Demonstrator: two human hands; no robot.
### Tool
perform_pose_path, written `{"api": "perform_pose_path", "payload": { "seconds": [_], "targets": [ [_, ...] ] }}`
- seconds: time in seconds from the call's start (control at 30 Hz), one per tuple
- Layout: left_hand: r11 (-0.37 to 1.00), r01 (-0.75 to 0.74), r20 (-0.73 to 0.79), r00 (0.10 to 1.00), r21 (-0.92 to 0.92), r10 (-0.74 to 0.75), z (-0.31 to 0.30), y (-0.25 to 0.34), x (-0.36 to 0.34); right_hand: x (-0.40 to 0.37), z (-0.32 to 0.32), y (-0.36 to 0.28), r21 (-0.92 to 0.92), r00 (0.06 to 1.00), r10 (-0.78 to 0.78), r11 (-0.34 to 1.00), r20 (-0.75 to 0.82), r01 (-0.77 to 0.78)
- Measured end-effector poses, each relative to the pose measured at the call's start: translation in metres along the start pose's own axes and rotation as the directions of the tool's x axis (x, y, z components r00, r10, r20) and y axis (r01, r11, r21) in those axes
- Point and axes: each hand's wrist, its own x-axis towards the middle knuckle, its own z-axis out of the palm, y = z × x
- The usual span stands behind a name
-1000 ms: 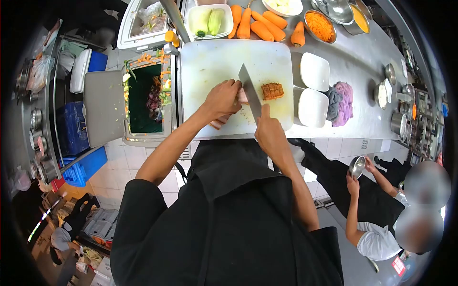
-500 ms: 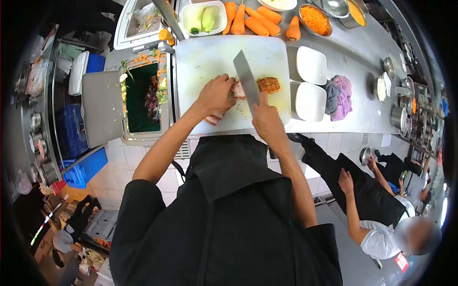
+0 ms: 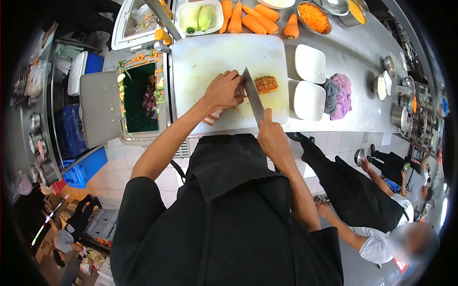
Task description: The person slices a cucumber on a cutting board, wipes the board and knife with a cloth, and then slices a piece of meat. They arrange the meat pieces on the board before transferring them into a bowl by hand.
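While the left hand (image 3: 223, 90) clamps curled fingers over the pale end of the meat slab (image 3: 266, 84), the right hand (image 3: 270, 136) is fisted round the cleaver (image 3: 253, 94) handle, blade on the meat. Slab sits near the cutting board's (image 3: 205, 55) right edge; white dishes (image 3: 310, 64) just beside that edge

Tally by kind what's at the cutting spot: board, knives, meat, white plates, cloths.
Cutting board: 1
Cleaver, in the right hand: 1
Meat piece, held by the left hand: 1
White square plates: 2
Cloths: 2
Total: 7
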Motion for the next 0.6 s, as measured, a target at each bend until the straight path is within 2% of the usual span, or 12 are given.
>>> {"api": "perform_pose_path", "payload": {
  "seconds": [0.03,0.1,0.27,0.33,0.4,0.53,0.6],
  "targets": [
    [1.0,0.0,0.0,1.0,-0.016,0.0,0.001,0.0,0.0,0.001,0.003,0.003,0.003,1.0,0.002,1.0,0.004,-0.002],
    [0.999,0.005,-0.019,1.0,-0.033,-0.006,0.0,0.002,0.0,0.007,0.013,0.012,0.063,0.993,-0.104,0.992,-0.048,0.107],
    [0.995,0.058,0.003,0.998,-0.08,-0.058,0.0,0.004,-0.001,0.025,0.02,0.013,0.018,0.995,-0.089,0.996,-0.041,0.089],
    [0.997,0.017,-0.074,0.997,-0.08,-0.023,0.002,0.003,-0.001,0.035,0.033,0.016,0.024,0.997,-0.076,0.997,-0.02,0.077],
    [0.995,0.024,-0.069,0.997,-0.094,-0.031,0.006,0.004,-0.003,0.052,0.058,0.022,0.02,0.975,-0.127,0.991,-0.182,0.133],
    [0.999,0.006,-0.061,0.998,-0.051,-0.01,0.005,0.002,-0.002,0.047,0.047,0.03,0.014,0.959,-0.163,0.985,-0.231,0.17],
    [0.999,-0.002,-0.094,0.996,-0.04,-0.002,0.002,0.002,0.0,0.031,0.039,0.026,0.05,0.993,-0.051,0.997,-0.105,0.057]
  ]
}}
